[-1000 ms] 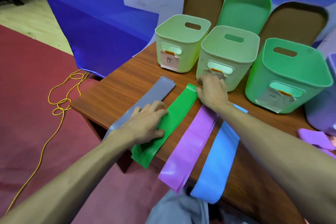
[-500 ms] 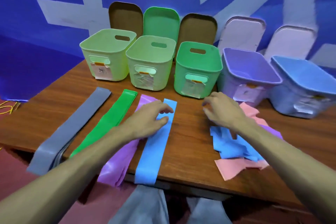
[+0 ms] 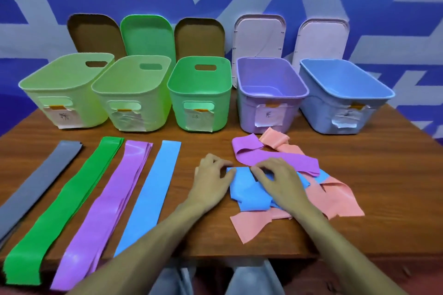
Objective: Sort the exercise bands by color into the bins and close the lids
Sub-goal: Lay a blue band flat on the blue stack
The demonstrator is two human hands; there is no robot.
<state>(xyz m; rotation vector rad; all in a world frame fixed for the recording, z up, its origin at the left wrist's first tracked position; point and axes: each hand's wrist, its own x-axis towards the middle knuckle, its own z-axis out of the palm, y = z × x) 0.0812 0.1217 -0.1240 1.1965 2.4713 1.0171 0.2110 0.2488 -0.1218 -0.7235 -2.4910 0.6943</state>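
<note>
Fingers (image 3: 217,163) of the left hand (image 3: 212,181) curl and pinch the left corner of a crumpled blue rubber exercise band (image 3: 249,195). Just beside them the right hand (image 3: 281,181), knuckles up, pinches its top edge. Both forearms reach in over the near edge of the brown wooden table (image 3: 383,175). The band lies on loose pink bands (image 3: 335,196), with a folded purple band (image 3: 275,159) just beyond. To the left lie four flat strips (image 3: 72,194). Farther back stand five open plastic bins (image 3: 271,112), with their lids (image 3: 259,36) propped behind.
</note>
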